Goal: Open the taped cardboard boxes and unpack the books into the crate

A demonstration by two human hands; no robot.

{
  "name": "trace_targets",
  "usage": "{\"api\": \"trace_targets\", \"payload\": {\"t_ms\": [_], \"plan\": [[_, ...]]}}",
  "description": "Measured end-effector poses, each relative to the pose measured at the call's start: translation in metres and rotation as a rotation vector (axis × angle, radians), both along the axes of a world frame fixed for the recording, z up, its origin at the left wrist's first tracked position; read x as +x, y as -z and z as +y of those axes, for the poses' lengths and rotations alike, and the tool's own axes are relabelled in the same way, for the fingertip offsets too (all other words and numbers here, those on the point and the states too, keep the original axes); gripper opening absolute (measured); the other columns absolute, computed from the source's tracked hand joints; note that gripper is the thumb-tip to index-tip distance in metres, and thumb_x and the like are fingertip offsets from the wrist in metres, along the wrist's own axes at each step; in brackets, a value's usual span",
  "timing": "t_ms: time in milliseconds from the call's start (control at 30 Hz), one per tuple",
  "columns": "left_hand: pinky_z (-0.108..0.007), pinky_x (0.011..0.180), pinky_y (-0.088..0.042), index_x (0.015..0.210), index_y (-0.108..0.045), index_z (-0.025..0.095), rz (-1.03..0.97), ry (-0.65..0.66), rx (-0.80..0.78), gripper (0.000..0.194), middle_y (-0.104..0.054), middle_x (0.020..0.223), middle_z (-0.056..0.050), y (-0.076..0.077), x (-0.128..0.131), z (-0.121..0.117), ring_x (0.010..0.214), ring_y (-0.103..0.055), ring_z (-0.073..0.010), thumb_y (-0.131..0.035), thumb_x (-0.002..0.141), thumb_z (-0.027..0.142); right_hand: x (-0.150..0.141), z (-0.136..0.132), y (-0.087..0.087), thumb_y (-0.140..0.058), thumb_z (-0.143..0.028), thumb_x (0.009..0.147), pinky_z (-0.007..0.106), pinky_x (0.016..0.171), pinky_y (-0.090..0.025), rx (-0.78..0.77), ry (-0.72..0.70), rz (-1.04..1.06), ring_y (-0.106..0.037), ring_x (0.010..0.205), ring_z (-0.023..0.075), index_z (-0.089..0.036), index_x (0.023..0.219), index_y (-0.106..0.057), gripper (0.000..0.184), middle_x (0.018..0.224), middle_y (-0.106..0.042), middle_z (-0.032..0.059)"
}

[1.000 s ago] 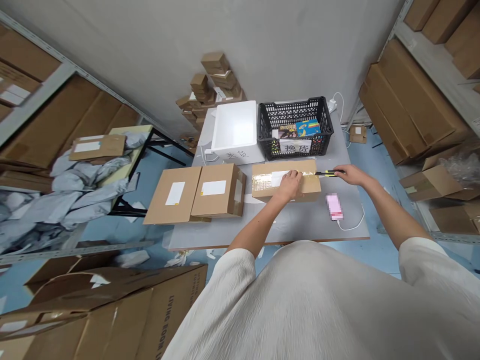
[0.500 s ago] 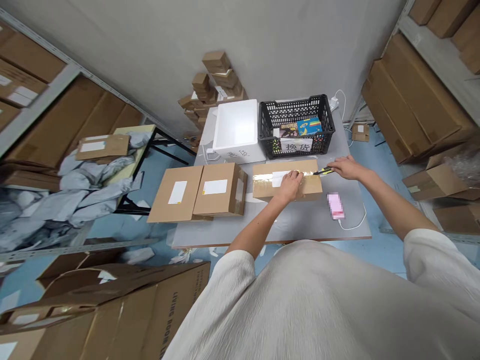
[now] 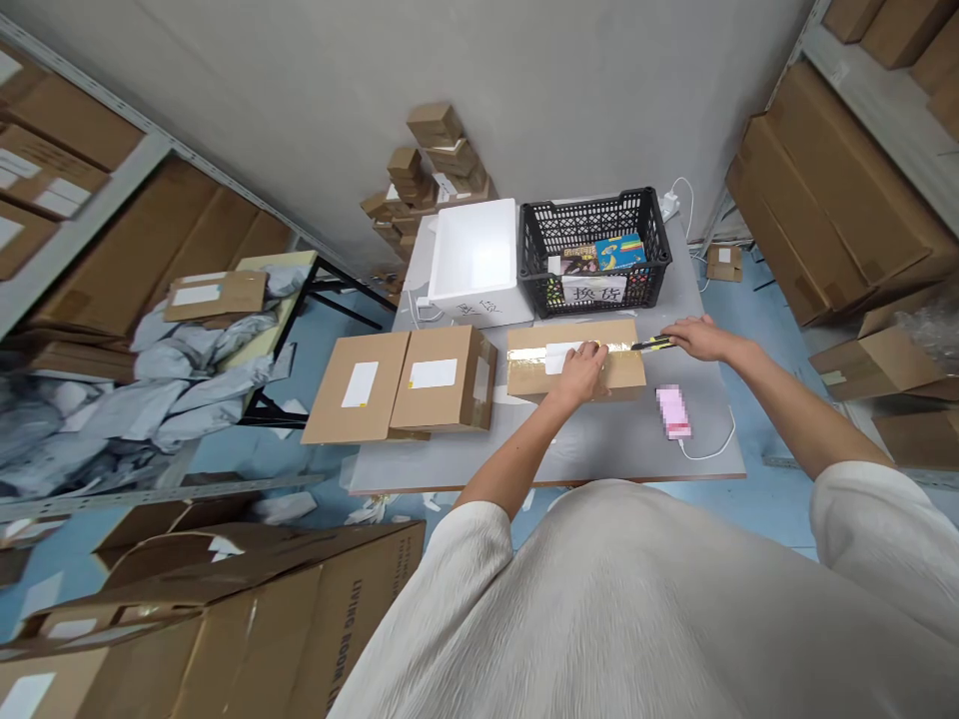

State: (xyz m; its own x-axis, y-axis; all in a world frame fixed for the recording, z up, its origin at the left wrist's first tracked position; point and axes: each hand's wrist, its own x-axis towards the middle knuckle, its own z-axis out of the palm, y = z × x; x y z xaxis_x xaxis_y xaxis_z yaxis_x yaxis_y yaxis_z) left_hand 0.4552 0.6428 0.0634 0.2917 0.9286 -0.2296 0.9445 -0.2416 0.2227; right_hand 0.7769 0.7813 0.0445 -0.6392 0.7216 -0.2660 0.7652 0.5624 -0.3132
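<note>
A long cardboard box [image 3: 618,375] with shiny tape along its top and a white label lies on the table. My left hand [image 3: 579,377] rests on top of it over the label, fingers laid out on the surface. At the box's right end my right hand [image 3: 696,339] is closed around a black and yellow utility knife [image 3: 654,343]. Its tip points left at the taped edge; whether it touches the tape I cannot tell. A pink phone [image 3: 673,410] on a white cable lies just in front of the right hand.
Left of the box stand two labelled cartons [image 3: 433,399] on the grey table [image 3: 450,471]. Behind it are a white foam box [image 3: 475,250] and a black plastic crate [image 3: 599,210] holding colourful packages. Shelves with cartons and grey mailing bags [image 3: 157,399] flank both sides.
My right hand and the knife have shifted slightly right, toward the outer edge of the box. My left hand stays in place on the box. The whole view has moved a little.
</note>
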Motion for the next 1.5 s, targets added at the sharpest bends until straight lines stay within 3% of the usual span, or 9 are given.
{"api": "trace_targets", "payload": {"t_ms": [300, 533, 800, 933, 1033, 1167, 1333, 1400, 1500], "plan": [[-0.054, 0.132, -0.035, 0.158, -0.046, 0.027, -0.002, -0.010, 0.005, 0.099, -0.052, 0.166, -0.020, -0.001, 0.001, -0.005, 0.160, -0.046, -0.0377, -0.102, 0.077, 0.037, -0.037, 0.013, -0.023, -0.054, -0.046, 0.103, 0.057, 0.103, -0.032, 0.099, -0.167, 0.018, -0.056, 0.110, 0.0394, -0.047, 0.154, -0.070, 0.053, 0.104, -0.074, 0.0157], [-0.053, 0.132, -0.035, 0.157, -0.048, 0.026, -0.017, -0.025, -0.011, 0.100, -0.051, 0.167, -0.021, -0.001, 0.002, -0.006, 0.160, -0.047, -0.0383, -0.104, 0.075, 0.035, -0.015, 0.024, -0.014, -0.047, -0.048, 0.106, 0.055, 0.102, -0.036, -0.044, -0.046, -0.074, -0.060, 0.110, 0.0387, -0.045, 0.140, -0.079, 0.047, 0.110, -0.076, 0.0130], [-0.054, 0.131, -0.036, 0.158, -0.046, 0.028, 0.001, -0.010, -0.004, 0.101, -0.053, 0.166, -0.020, -0.001, 0.001, -0.002, 0.162, -0.044, -0.0374, -0.102, 0.076, 0.039, -0.004, -0.009, 0.015, -0.040, -0.051, 0.110, 0.053, 0.103, -0.046, -0.026, 0.044, 0.063, -0.066, 0.120, 0.0372, -0.038, 0.149, -0.074, 0.054, 0.121, -0.079, 0.0133], [-0.052, 0.131, -0.037, 0.156, -0.047, 0.027, -0.010, -0.021, -0.012, 0.100, -0.051, 0.167, -0.021, 0.000, 0.000, -0.001, 0.161, -0.046, -0.0372, -0.104, 0.075, 0.040, -0.005, -0.023, 0.013, -0.043, -0.050, 0.109, 0.052, 0.107, -0.052, -0.201, 0.100, 0.145, -0.069, 0.126, 0.0364, -0.034, 0.149, -0.075, 0.054, 0.135, -0.080, 0.0104], [-0.053, 0.131, -0.036, 0.157, -0.047, 0.028, -0.014, -0.025, -0.006, 0.101, -0.051, 0.167, -0.020, 0.001, 0.000, -0.001, 0.160, -0.046, -0.0371, -0.104, 0.075, 0.040, -0.001, -0.031, 0.008, -0.051, -0.054, 0.107, 0.047, 0.104, -0.057, -0.369, 0.067, 0.230, -0.073, 0.117, 0.0337, -0.033, 0.145, -0.078, 0.051, 0.131, -0.083, 0.0064], [-0.054, 0.131, -0.036, 0.159, -0.048, 0.028, -0.008, -0.012, -0.019, 0.099, -0.050, 0.168, -0.019, -0.001, -0.002, 0.001, 0.162, -0.043, -0.0386, -0.102, 0.077, 0.042, 0.009, -0.046, 0.004, -0.054, -0.061, 0.105, 0.043, 0.097, -0.060, -0.398, 0.105, 0.256, -0.074, 0.108, 0.0308, -0.030, 0.138, -0.081, 0.053, 0.121, -0.084, 0.0063], [-0.049, 0.126, -0.043, 0.164, -0.049, 0.025, -0.065, -0.070, 0.017, 0.066, -0.057, 0.162, -0.018, -0.008, -0.002, 0.004, 0.154, -0.051, -0.0378, -0.068, 0.106, 0.051, 0.019, -0.063, -0.004, -0.054, -0.063, 0.105, 0.033, 0.063, -0.054, -0.463, 0.337, 0.257, -0.068, 0.069, 0.0223, -0.026, 0.135, -0.074, 0.051, 0.088, -0.080, 0.0052], [-0.049, 0.121, -0.046, 0.168, -0.046, 0.025, -0.068, -0.105, 0.045, 0.057, -0.061, 0.157, -0.017, -0.008, -0.001, 0.007, 0.147, -0.055, -0.0366, -0.051, 0.113, 0.040, 0.020, -0.069, -0.008, -0.057, -0.062, 0.105, 0.030, 0.062, -0.053, -0.498, 0.372, 0.303, -0.070, 0.070, 0.0209, -0.026, 0.129, -0.071, 0.045, 0.093, -0.081, 0.0058], [-0.048, 0.118, -0.047, 0.166, -0.048, 0.029, -0.036, -0.126, 0.081, 0.055, -0.063, 0.153, -0.016, -0.006, 0.002, 0.014, 0.144, -0.056, -0.0355, -0.048, 0.111, 0.028, 0.017, -0.076, -0.015, -0.057, -0.059, 0.107, 0.030, 0.066, -0.056, -0.478, 0.386, 0.393, -0.074, 0.076, 0.0214, -0.026, 0.130, -0.066, 0.042, 0.102, -0.084, 0.0073]]}}
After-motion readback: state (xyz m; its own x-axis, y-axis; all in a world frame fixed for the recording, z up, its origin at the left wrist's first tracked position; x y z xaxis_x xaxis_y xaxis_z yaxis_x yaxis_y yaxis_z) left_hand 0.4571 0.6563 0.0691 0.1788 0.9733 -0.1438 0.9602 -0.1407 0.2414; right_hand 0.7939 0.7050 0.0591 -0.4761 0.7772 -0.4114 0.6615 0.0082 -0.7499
